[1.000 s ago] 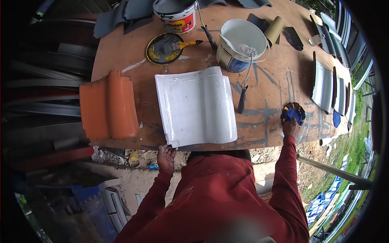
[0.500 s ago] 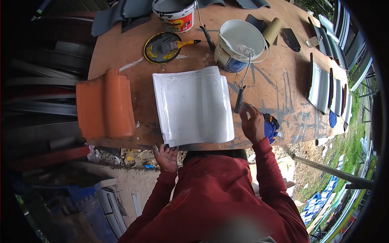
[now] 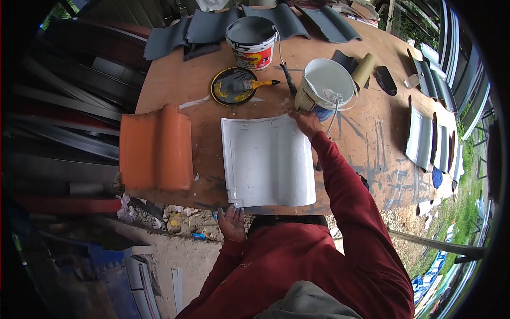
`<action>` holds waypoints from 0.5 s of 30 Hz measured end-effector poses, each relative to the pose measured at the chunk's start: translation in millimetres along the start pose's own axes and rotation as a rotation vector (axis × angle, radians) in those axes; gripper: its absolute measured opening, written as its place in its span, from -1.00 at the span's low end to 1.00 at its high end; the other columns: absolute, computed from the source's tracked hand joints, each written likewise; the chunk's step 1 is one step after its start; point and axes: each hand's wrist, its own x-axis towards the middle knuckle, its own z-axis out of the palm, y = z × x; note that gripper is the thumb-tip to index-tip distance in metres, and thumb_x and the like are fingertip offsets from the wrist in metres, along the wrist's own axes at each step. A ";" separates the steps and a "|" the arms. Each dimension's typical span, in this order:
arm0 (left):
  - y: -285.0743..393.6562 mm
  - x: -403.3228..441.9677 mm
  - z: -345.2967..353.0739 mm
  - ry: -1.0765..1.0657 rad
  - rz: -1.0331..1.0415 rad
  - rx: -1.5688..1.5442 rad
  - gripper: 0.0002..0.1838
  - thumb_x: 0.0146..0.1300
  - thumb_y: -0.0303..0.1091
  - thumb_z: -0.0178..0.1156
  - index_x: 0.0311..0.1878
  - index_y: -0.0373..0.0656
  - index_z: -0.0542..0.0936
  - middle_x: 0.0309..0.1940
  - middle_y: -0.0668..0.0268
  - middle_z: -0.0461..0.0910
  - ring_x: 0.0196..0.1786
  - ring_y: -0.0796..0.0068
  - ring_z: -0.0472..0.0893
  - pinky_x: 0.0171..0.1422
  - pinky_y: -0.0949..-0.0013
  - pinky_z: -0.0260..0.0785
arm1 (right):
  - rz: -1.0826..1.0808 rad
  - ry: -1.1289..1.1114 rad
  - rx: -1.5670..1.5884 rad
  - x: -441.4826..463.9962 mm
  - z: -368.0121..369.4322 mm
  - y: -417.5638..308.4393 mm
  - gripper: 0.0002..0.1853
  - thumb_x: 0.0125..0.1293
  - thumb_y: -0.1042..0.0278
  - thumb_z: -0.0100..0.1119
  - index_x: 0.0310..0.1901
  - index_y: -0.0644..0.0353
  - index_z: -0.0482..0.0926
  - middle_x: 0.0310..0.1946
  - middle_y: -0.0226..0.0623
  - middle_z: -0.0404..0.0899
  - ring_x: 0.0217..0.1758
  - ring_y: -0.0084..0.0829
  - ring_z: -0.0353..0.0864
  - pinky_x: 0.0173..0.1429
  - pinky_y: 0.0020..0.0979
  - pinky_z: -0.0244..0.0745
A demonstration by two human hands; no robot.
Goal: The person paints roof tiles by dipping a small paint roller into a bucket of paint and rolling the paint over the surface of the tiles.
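Observation:
A white-coated roof tile (image 3: 260, 162) lies on the wooden table in front of me, its raised rib on the right. My right hand (image 3: 307, 125) reaches to the tile's far right corner, fingers bent over that edge. Palm up, my left hand (image 3: 232, 223) is at the near left corner, with fingers extended at the table edge. Just beyond my right hand stands a white bucket (image 3: 313, 90). From it leans a paint roller (image 3: 334, 114), its grip mostly hidden behind my sleeve.
An orange roof tile (image 3: 156, 151) lies to the left. Behind are a bucket of grey paint (image 3: 255, 56) and a lid (image 3: 226, 95) bearing a paintbrush (image 3: 257, 84). Grey tiles (image 3: 212, 25) line the far edge; whitish tiles (image 3: 419, 133) stand at the right.
My right hand has moved from beside the roller's grip to the white tile's far right corner. My left hand stays at the near left corner. The view has shifted.

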 end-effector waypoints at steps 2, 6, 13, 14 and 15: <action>7.0 6.4 -6.9 -0.022 -0.047 -0.012 -0.10 0.39 0.20 0.26 0.45 -0.43 0.28 0.40 -0.02 0.30 0.41 0.06 0.41 0.56 -0.05 0.37 | -0.063 -0.014 -0.056 -13.1 -9.2 -21.3 -0.35 0.24 -0.17 0.30 0.05 0.35 0.71 0.01 0.17 0.73 0.15 0.03 0.70 0.28 -0.16 0.51; 29.6 -0.6 -26.0 -0.010 -0.006 0.065 -0.01 0.39 0.21 0.19 0.56 -0.43 0.13 0.41 -0.04 0.30 0.48 0.02 0.37 0.62 0.00 0.28 | -0.021 -0.114 -0.006 -34.0 -14.1 -40.1 -0.31 0.21 -0.19 0.32 0.09 0.36 0.71 0.04 0.29 0.71 0.20 0.13 0.70 0.29 -0.13 0.52; 79.5 -40.1 -20.8 -0.168 0.141 0.093 0.01 0.44 0.26 0.11 0.54 -0.54 0.15 0.48 -0.10 0.27 0.53 -0.05 0.32 0.69 -0.06 0.18 | -0.212 -0.145 0.138 -116.7 -82.5 -94.8 -0.33 0.32 -0.18 0.28 0.04 0.43 0.71 -0.17 0.16 0.74 -0.03 0.02 0.75 0.14 -0.14 0.56; 84.0 -41.8 -22.0 -0.243 0.153 0.119 0.09 0.43 0.31 0.11 0.58 -0.55 0.06 0.51 -0.12 0.24 0.55 -0.09 0.29 0.72 -0.09 0.14 | -0.300 -0.126 0.196 -125.5 -95.0 -98.2 -0.34 0.34 -0.18 0.28 0.06 0.42 0.72 -0.16 0.14 0.74 -0.03 -0.01 0.75 0.14 -0.15 0.56; 84.8 -47.9 -13.8 -0.255 0.144 0.139 0.09 0.43 0.31 0.11 0.58 -0.55 0.06 0.51 -0.12 0.24 0.55 -0.09 0.29 0.72 -0.09 0.14 | -0.290 -0.105 0.203 -136.0 -114.8 -104.2 -0.34 0.34 -0.18 0.28 0.06 0.42 0.72 -0.16 0.14 0.74 -0.03 -0.01 0.75 0.14 -0.15 0.56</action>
